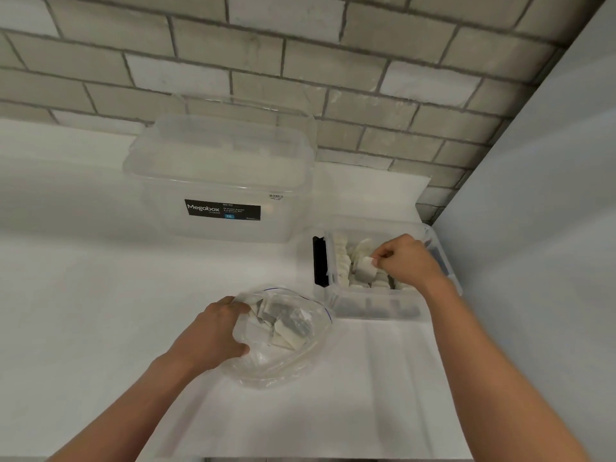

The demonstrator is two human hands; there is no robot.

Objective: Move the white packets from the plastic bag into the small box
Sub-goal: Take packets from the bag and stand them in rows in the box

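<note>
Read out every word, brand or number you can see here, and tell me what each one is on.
"Megabox": black label on the large clear box's front.
"12L": blue patch on that label.
Other print on the label: too blurred to read.
White sticker at the box's upper right: too small to read.
Plastic bag, white packets, small box: no text readable.

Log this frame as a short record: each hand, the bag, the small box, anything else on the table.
left hand: grips the clear plastic zip bag at its mouth
right hand: pinches one white packet over the small clear plastic box
bag contents: several white packets inside
box contents: rows of packets
behind: large clear lidded Megabox container
</note>
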